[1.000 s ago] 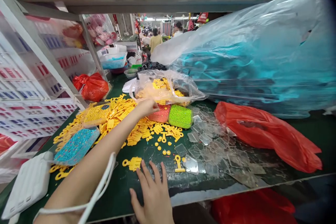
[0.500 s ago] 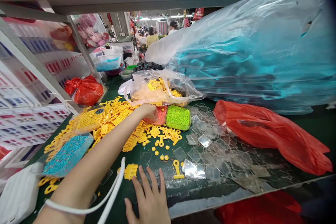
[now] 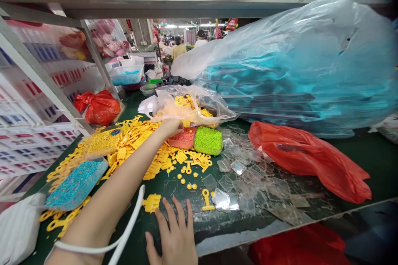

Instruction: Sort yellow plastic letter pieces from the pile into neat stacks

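My left hand [image 3: 172, 127] reaches across the bench with fingers closed at the near edge of a clear plastic bag [image 3: 161, 112] of yellow parts. A small yellow plastic piece [image 3: 186, 124] shows at its fingertips; most of the grip is hidden. Just below lies a clear box of coral-red beads [image 3: 183, 138], beside a box of green beads [image 3: 208, 140]. My right hand [image 3: 175, 232] rests palm down, fingers spread, on the bench near the front edge. Close to its fingertips lie a yellow comb-shaped piece [image 3: 152, 203] and a ring-ended yellow piece [image 3: 207, 200].
Loose yellow parts [image 3: 133, 136] pile up left of centre, near boxes of yellow beads [image 3: 104, 141] and blue beads [image 3: 77, 184]. Clear square plates [image 3: 248, 182] spread right, by a red bag [image 3: 304, 157]. A large turquoise-filled bag [image 3: 280, 78] stands behind; a shelf beam [image 3: 186, 6] crosses above.
My left hand has shifted slightly left and away from me, uncovering more red beads, and a yellow piece now shows at its fingertips. My right hand stays flat. The view has tilted slightly.
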Demonstrator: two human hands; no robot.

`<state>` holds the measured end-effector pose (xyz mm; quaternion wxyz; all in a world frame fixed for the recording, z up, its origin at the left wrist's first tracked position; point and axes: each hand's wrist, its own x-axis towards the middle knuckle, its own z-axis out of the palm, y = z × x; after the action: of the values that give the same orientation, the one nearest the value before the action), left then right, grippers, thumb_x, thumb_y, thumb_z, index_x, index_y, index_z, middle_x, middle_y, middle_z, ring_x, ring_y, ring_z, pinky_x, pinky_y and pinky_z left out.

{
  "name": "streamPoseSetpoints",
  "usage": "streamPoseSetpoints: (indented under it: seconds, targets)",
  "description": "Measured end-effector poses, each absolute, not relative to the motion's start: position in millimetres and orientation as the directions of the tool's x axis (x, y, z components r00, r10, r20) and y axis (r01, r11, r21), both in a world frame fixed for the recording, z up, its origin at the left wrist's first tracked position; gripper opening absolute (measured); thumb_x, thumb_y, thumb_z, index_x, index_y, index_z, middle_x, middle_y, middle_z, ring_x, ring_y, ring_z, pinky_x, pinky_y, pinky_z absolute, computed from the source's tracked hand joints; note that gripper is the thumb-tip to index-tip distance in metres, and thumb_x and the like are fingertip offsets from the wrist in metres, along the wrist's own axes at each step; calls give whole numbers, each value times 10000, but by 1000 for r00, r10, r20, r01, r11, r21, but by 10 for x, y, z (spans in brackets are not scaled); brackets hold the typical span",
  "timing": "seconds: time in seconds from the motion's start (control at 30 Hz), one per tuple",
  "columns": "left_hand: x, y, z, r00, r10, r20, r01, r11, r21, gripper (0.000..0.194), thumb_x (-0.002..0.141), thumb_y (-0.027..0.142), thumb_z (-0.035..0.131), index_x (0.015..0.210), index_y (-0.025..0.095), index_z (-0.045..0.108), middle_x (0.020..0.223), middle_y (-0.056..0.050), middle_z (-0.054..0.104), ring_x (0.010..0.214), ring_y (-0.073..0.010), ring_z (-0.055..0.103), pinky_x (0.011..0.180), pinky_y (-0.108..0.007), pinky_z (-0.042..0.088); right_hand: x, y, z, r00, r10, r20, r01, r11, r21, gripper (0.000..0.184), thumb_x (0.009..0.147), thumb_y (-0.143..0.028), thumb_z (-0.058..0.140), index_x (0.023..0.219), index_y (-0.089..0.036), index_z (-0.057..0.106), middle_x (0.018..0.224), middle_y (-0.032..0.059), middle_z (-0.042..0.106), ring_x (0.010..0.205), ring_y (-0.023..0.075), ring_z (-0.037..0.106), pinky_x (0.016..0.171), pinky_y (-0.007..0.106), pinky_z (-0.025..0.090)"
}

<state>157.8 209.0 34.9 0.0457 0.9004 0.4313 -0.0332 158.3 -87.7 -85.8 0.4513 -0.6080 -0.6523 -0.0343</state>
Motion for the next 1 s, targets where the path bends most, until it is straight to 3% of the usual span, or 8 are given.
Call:
streamPoseSetpoints:
  seconds: [0.17, 0.37, 0.53, 0.63, 0.8, 1.0]
  targets:
    - [1591, 2091, 279, 653, 747, -121, 757, -651, 65, 192, 791, 260, 610, 902, 218, 761, 942, -34, 757, 848, -190, 655, 679, -232, 409, 1559, -854, -923, 135, 751, 646, 833, 267, -484, 331, 864, -515, 568, 1070, -272, 658, 1193, 25, 693, 1112, 286, 597, 1169, 535, 241]
    - [1604, 2110, 189, 668, 724, -172, 742, -667, 71, 298, 737, 276, 685, 1029, 246, 735, 1075, -24, 743, 906, -200, 653, 705, -224, 412, 1570, -813, -954, 112, 707, 698, 849, 297, -438, 340, 876, -525, 538, 1035, -254, 668, 1124, 33, 717, 1071, 272, 610, 1220, 480, 92]
    - [1601, 2118, 140, 653, 733, -191, 755, -649, 89, 118, 751, 270, 673, 830, 219, 745, 867, -10, 753, 757, -175, 651, 645, -221, 405, 1595, -794, -896, 100, 690, 717, 859, 303, -412, 316, 889, -509, 522, 987, -245, 666, 1074, 16, 729, 1030, 245, 613, 1225, 401, 9]
    - [1544, 2063, 159, 632, 763, -135, 775, -621, 113, 130, 785, 317, 661, 840, 226, 736, 865, 3, 747, 786, -173, 657, 691, -218, 437, 1592, -793, -874, 107, 677, 729, 855, 311, -415, 322, 913, -495, 481, 966, -239, 668, 1049, 16, 732, 1021, 236, 610, 1223, 392, 23]
    - [1431, 1886, 186, 472, 879, 62, 874, -476, 101, 282, 862, 272, 561, 1111, 173, 648, 1155, -103, 681, 1064, -246, 621, 860, -294, 473, 1576, -804, -859, 116, 683, 721, 847, 311, -431, 309, 927, -465, 466, 970, -234, 667, 1054, 19, 728, 1046, 233, 597, 1223, 387, 33]
    - [1469, 1767, 138, 293, 953, 79, 951, -299, 77, 291, 849, 142, 513, 1119, 136, 622, 1102, -161, 687, 985, -280, 672, 781, -326, 521, 1554, -849, -851, 95, 749, 656, 855, 276, -439, 274, 869, -442, 559, 1021, -235, 656, 1116, 39, 704, 1086, 265, 573, 1211, 449, 46]
